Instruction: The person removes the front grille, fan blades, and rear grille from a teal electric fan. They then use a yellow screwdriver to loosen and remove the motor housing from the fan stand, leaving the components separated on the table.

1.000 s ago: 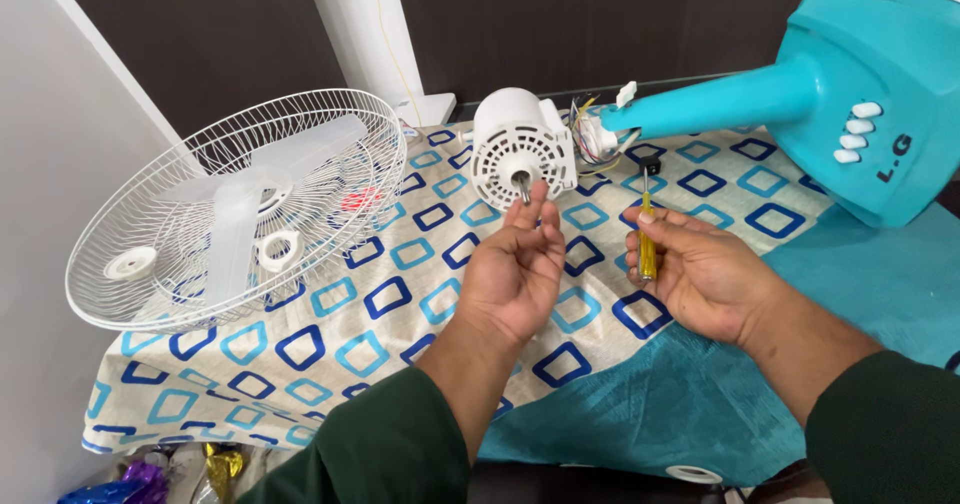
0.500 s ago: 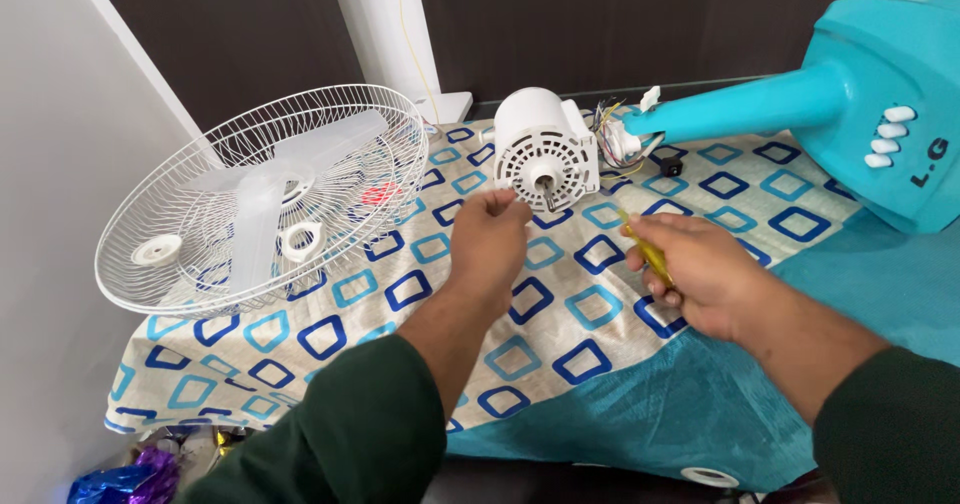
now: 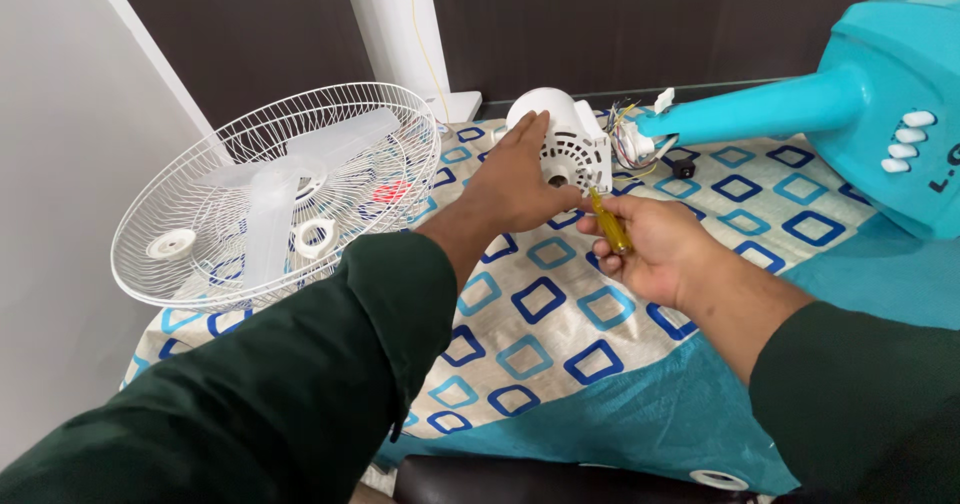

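The bench [image 3: 640,384] is covered by a cloth with blue and teal squares over a teal border, and its left side runs close along a pale wall, so there is little room that way; the white wire fan guard [image 3: 270,199], with its translucent blades inside, fills that left part and overhangs the bench edge toward the wall. The far edge meets a dark wall and a white post [image 3: 395,34]. On the right, the teal fan stand [image 3: 850,104] lies on its side, its neck reaching in toward the middle and its broad base with white buttons running off the right of the view. Between guard and stand, the patterned cloth nearer the person lies open. The white fan motor housing [image 3: 562,142] sits near the far edge, just beside the end of the stand's neck, with a tuft of loose wires [image 3: 630,134] between them and a small black part [image 3: 684,169] on the cloth close by. The left hand [image 3: 515,179], in a dark green sleeve, stretches forward with its palm down and fingers spread flat against the near-left side of the housing, touching it. The right hand [image 3: 650,249] is just beside it, palm turned up and fingers curled around a yellow-handled screwdriver [image 3: 610,226], whose tip points toward the vented face of the housing; whether it touches I cannot tell.
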